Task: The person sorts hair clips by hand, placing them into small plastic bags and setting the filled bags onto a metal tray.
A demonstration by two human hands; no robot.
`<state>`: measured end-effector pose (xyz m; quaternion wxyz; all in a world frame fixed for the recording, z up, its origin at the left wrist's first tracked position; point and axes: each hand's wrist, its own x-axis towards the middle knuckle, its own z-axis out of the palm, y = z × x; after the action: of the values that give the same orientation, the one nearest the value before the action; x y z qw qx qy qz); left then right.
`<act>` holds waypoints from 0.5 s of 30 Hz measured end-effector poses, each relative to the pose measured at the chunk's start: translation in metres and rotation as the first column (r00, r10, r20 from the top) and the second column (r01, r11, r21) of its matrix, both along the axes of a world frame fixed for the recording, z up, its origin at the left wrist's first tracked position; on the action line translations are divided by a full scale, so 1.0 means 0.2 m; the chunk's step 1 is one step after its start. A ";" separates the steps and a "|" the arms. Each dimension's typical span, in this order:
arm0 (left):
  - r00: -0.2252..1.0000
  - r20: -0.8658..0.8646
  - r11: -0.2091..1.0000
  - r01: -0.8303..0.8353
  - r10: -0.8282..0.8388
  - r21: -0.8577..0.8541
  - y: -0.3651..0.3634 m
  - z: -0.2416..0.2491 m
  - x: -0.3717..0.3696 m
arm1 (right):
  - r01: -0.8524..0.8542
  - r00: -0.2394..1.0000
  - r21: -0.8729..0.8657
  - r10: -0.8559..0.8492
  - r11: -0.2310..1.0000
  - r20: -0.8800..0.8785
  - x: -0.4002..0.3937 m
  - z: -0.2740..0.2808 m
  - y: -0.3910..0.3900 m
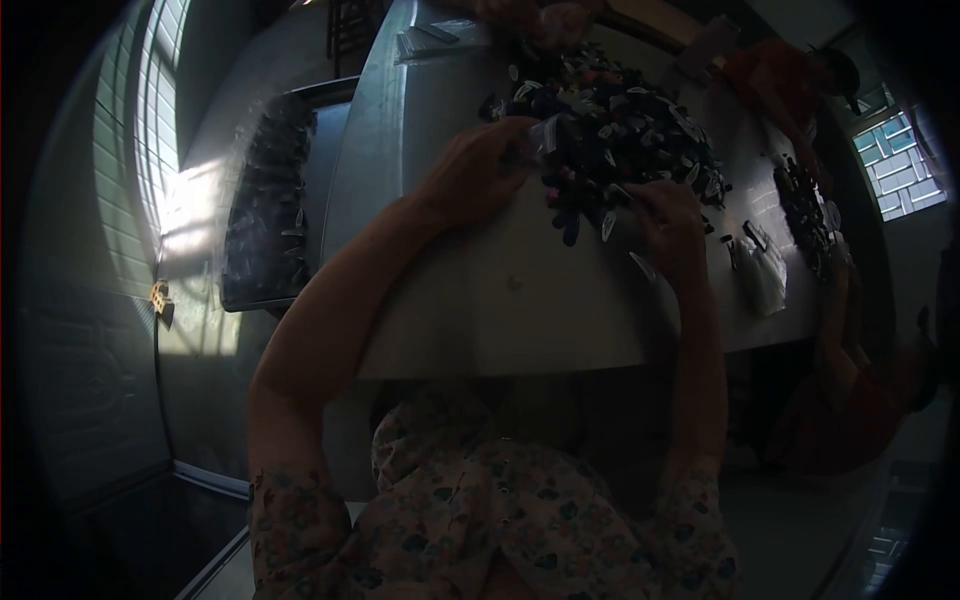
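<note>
Floral blouse: yours, nearest the lens, at the table's near edge.
Left hand: your fingers pinch a small clear bag at the heap's near-left side.
Right hand: your fingers curl narrow into the heap; what they grip, you cannot tell.
Heap of small dark pieces: mid-table, large, mostly unsorted by the look of it.
Table: a second small pile near its right edge.
Tray: off the left edge, dark contents unclear.
Co-worker: far right corner, dim and cut off.

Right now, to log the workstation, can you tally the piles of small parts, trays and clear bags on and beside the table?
Piles of small dark parts: 2
Trays of dark parts: 1
Clear bags: 2
Total: 5
</note>
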<state>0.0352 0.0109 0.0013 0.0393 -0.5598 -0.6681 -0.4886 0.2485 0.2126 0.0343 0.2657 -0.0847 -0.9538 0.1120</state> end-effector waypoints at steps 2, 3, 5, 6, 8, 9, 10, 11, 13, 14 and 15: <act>0.998 0.057 0.999 0.021 -0.019 -0.036 0.00 0.00 0.00 | -0.036 0.999 0.016 0.036 0.999 -0.006 -0.02 0.00 -0.02; 0.998 0.057 0.999 0.022 -0.019 -0.037 -0.01 0.02 0.01 | -0.031 0.998 0.069 0.028 0.997 0.052 -0.03 -0.01 -0.02; 0.998 0.068 0.994 -0.005 0.013 -0.111 -0.02 0.04 0.02 | -0.027 0.994 0.121 0.013 0.992 0.109 -0.03 -0.01 -0.02; 0.998 0.068 0.994 -0.007 0.014 -0.110 -0.02 0.04 0.01 | 0.006 0.993 0.108 -0.018 0.994 0.113 -0.03 -0.01 -0.02; 0.999 0.036 0.999 -0.012 0.014 -0.040 -0.01 0.01 0.00 | 0.030 0.992 0.091 -0.041 0.995 0.123 -0.04 0.00 -0.04; 0.999 0.039 0.999 -0.016 0.017 -0.041 -0.01 0.01 0.00 | 0.045 0.995 -0.018 -0.044 0.999 0.091 -0.03 0.01 -0.05; 0.999 0.045 0.999 -0.011 0.013 -0.050 0.00 0.01 0.00 | 0.060 0.997 -0.126 -0.053 0.990 0.059 -0.03 0.02 -0.06; 0.999 0.051 0.998 -0.004 0.007 -0.059 0.00 0.01 0.00 | 0.060 0.997 -0.126 -0.053 0.990 0.061 -0.03 0.01 -0.06; 0.999 0.051 0.998 -0.003 0.006 -0.058 0.00 0.02 0.01 | 0.107 0.994 -0.256 -0.102 0.961 0.033 -0.04 -0.02 -0.04; 0.999 0.049 0.998 -0.002 0.005 -0.057 0.00 0.02 0.01 | 0.106 0.994 -0.257 -0.101 0.961 0.034 -0.05 -0.03 -0.04; 0.999 0.049 0.998 -0.002 0.005 -0.058 0.00 0.02 0.01 | 0.077 0.997 -0.319 -0.076 0.944 0.015 -0.06 -0.04 -0.04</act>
<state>0.0366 0.0100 0.0059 0.0075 -0.5473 -0.6837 -0.4827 0.2363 0.2045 0.0267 0.2515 -0.1638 -0.9193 0.2545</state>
